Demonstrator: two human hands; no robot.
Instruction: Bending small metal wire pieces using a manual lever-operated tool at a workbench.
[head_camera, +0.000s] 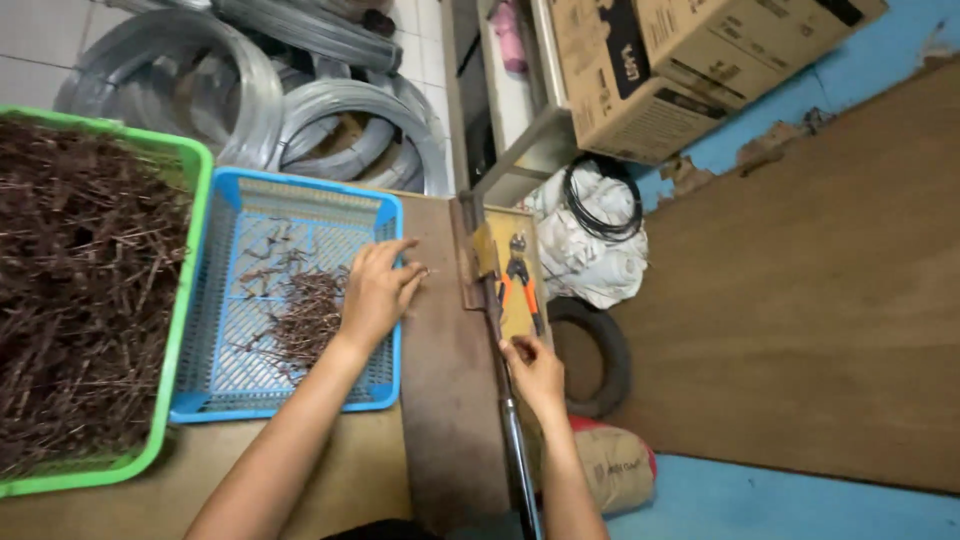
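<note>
Seen from above, a worker's two bare arms reach over a wooden bench, and everything here is placed relative to the blue basket (232, 300) near the middle of that bench. Far left of the blue basket, touching its side, sits a green basket (180, 300) heaped with rusty brown wire pieces (80, 280), seemingly the bulk stock kept within reach. Behind the blue basket, on the tiled floor, lie grey wire coils (250, 100). Inside the blue basket is a thinner scatter of the same wire bits (300, 315). The left hand (375, 290) rests across the basket's right rim, fingers loosely curled, its fingertips pinching a small wire piece (424, 271) held out just past the rim toward the tool beside it. Just right of the blue basket runs a dark board (440, 400) carrying a hinged metal lever tool (485, 270), its long bar handle (520, 470) running back toward the worker. The right hand (532, 372) is closed around that handle, probably to work the lever. Further right of the basket, on a small yellowish plate, lie orange-handled pliers (520, 280), parked close to hand. Beyond them are a white cloth (590, 260) with a black cable loop, a tyre (605, 360), and cardboard boxes (680, 70) stacked above.
</note>
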